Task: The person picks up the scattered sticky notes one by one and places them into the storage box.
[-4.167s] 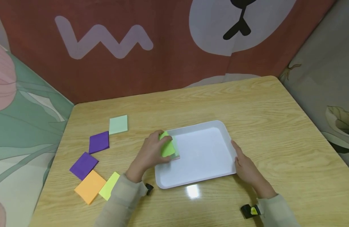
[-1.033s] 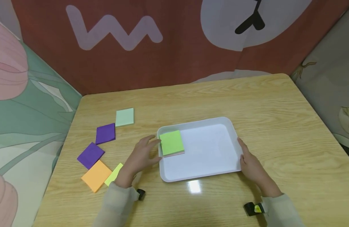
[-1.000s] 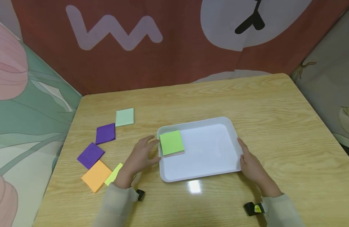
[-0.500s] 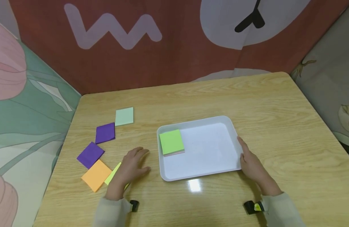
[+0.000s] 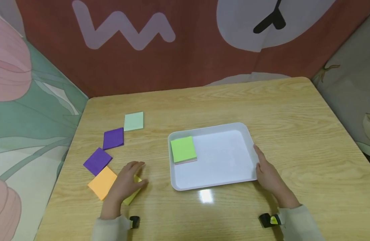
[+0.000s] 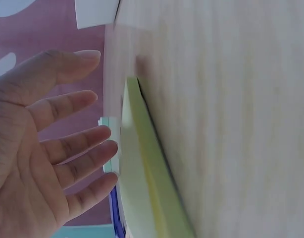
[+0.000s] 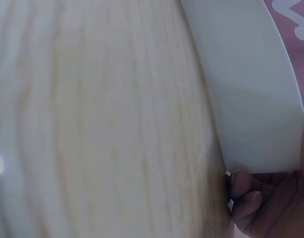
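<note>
Head view: left hand (image 5: 124, 182) over yellow-green pad (image 5: 132, 195).

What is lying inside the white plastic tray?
Only a bright green sticky-note pad, with a pink layer under it, lies in the white plastic tray's far-left corner. Anything beneath is covered.

Two hands are held low over the table, both sleeved to the wrist.

The left hand (image 5: 125, 182) is spread flat, palm down, fingers (image 6: 68, 148) straight and slightly parted. The right hand (image 5: 267, 175) is stretched forward, its fingers extended, a fingertip (image 7: 246, 191) bent.
</note>
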Action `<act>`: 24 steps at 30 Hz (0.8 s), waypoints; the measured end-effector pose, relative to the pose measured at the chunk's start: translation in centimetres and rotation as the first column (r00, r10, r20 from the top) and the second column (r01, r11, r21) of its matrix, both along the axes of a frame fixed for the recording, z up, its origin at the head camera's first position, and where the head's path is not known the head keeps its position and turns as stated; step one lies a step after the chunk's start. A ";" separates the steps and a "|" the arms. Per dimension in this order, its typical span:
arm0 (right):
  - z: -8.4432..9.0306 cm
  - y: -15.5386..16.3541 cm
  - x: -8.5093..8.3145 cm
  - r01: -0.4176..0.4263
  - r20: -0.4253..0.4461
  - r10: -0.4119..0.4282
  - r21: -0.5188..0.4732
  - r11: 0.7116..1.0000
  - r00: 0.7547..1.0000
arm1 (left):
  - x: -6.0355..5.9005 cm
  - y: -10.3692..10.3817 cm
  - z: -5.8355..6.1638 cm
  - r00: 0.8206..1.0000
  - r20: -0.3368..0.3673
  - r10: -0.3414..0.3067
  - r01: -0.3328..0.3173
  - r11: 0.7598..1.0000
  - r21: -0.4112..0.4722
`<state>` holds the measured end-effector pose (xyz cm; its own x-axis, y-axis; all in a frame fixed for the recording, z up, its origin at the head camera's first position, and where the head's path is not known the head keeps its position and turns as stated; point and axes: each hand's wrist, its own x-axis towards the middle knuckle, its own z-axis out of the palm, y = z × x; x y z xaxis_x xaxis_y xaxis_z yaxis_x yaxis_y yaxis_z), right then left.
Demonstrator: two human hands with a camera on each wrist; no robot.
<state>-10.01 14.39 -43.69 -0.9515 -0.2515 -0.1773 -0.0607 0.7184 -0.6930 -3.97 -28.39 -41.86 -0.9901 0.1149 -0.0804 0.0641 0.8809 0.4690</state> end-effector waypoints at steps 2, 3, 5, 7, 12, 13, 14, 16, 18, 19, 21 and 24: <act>0.0 0.1 0.0 -0.001 -0.010 0.001 0.006 1.000 1.000 | 0.3 -0.2 0.0 1.000 -0.009 0.005 -0.005 1.000 -0.011; 0.0 0.1 0.0 -0.002 -0.016 0.002 0.008 1.000 1.000 | 0.4 -0.3 0.0 1.000 -0.014 0.007 -0.007 1.000 -0.017; 0.0 0.1 -0.1 -0.001 -0.017 0.001 0.010 1.000 1.000 | 0.7 -0.5 0.1 1.000 -0.025 0.009 -0.010 1.000 -0.028; 0.0 0.2 -0.1 0.000 -0.013 0.000 0.009 1.000 1.000 | 1.0 -0.6 0.1 0.999 -0.037 0.019 -0.020 0.999 -0.043; -0.1 0.1 -0.1 -0.003 -0.001 0.003 -0.004 1.000 1.000 | 1.6 -0.9 0.1 0.998 -0.037 0.055 -0.058 0.995 -0.083; -0.1 0.1 -0.1 -0.005 -0.002 0.005 -0.005 1.000 1.000 | 1.7 -0.9 0.1 0.998 -0.032 0.063 -0.066 0.993 -0.094; -0.1 0.1 -0.1 -0.006 -0.002 0.006 -0.005 1.000 1.000 | 1.8 -0.9 0.1 0.997 -0.027 0.070 -0.072 0.992 -0.108; -0.1 0.1 -0.1 -0.007 -0.002 0.007 -0.006 1.000 1.000 | 2.0 -1.0 0.1 0.996 -0.013 0.083 -0.084 0.987 -0.136; -0.1 0.1 -0.1 -0.009 -0.004 0.009 -0.004 1.000 1.000 | 2.0 -1.0 0.0 0.995 -0.005 0.098 -0.098 0.982 -0.159; -0.1 0.1 -0.1 -0.009 -0.005 0.009 -0.003 1.000 1.000 | 2.1 -1.0 0.0 0.994 0.001 0.107 -0.105 0.981 -0.164; -0.1 0.1 -0.1 -0.011 -0.006 0.011 -0.003 1.000 1.000 | 2.1 -1.0 0.0 0.993 0.001 0.120 -0.118 0.980 -0.161; -0.1 0.1 -0.1 -0.013 -0.003 0.013 -0.005 1.000 1.000 | 2.2 -1.0 0.0 0.992 -0.010 0.126 -0.126 0.980 -0.151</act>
